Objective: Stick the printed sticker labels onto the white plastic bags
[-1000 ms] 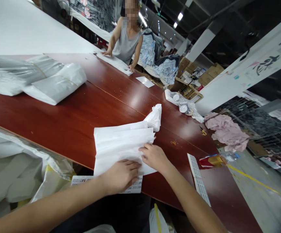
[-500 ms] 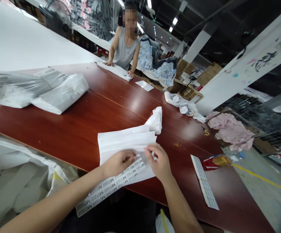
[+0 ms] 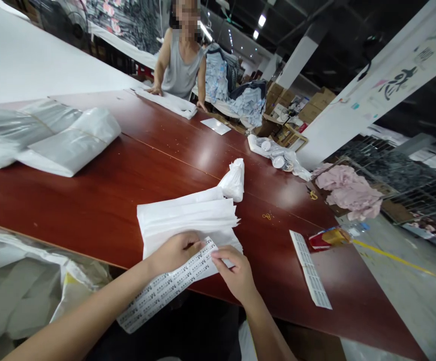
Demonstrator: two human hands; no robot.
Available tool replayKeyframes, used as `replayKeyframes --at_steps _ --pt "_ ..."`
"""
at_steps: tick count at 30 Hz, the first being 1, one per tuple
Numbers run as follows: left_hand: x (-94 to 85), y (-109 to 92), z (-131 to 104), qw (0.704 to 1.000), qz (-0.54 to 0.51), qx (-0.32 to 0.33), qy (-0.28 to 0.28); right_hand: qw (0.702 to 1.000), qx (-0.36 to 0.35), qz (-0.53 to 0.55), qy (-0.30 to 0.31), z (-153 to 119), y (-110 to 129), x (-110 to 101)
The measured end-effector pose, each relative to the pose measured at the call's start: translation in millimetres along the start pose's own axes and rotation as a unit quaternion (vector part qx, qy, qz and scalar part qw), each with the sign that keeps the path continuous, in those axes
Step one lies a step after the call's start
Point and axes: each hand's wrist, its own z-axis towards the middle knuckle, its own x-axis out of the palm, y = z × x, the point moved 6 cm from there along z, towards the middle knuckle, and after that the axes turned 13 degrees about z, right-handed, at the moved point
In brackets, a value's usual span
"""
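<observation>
My left hand (image 3: 178, 253) is closed on a long sheet of white stickers (image 3: 165, 286) printed with rows of a black "M" and small text. The sheet slants down to the left, past the table's front edge. At its upper right end, my right hand (image 3: 235, 271) pinches the sheet's edge between thumb and fingers; whether one sticker is lifted there I cannot tell. Under and behind both hands lies a fanned stack of white plastic bags (image 3: 187, 215). A bunched white bag (image 3: 233, 180) touches the far end of the stack.
Bundled clear bags (image 3: 70, 143) lie to the left on the red-brown table (image 3: 157, 165). To the right are another sticker sheet (image 3: 310, 268), a red-and-gold packet (image 3: 328, 238) and yellow-handled scissors (image 3: 312, 194). A co-worker (image 3: 182, 65) stands across the table, hands on white material (image 3: 168, 103).
My right hand has come down and left onto the end of the sticker sheet; the small white piece seen in its fingers no longer shows. The view has shifted slightly.
</observation>
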Motion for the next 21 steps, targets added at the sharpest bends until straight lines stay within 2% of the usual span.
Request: replayKeyframes --at_steps 2,5,7,10,14,17,19,21 --pt "1.0 3 -1 0.999 -0.024 0.002 -0.022 0.998 0.016 0.031 -0.054 -3 -1 -13" --pt "3.1 5 -5 0.995 -0.094 -0.003 -0.015 0.973 0.090 0.058 -0.204 -4 -7 -56" --pt "3.4 5 -7 0.993 -0.121 -0.006 -0.002 0.951 0.151 0.034 -0.267 -3 -12 -83" --pt "2.9 2 -9 0.993 -0.115 -0.006 0.008 0.952 0.211 -0.023 -0.222 2 -16 -96" --pt "2.8 0 -10 0.994 -0.112 -0.010 0.009 0.952 0.242 -0.065 -0.175 -3 -25 -81" --pt "2.5 -1 -9 0.993 -0.114 -0.012 0.008 0.942 0.261 -0.156 -0.140 -8 -29 -67" --pt "2.6 -1 -9 0.993 -0.114 -0.015 0.008 0.923 0.255 -0.257 -0.131 -9 -28 -64" --pt "3.8 0 -9 0.994 -0.110 -0.016 0.011 0.905 0.204 -0.349 -0.133 -5 -21 -62"
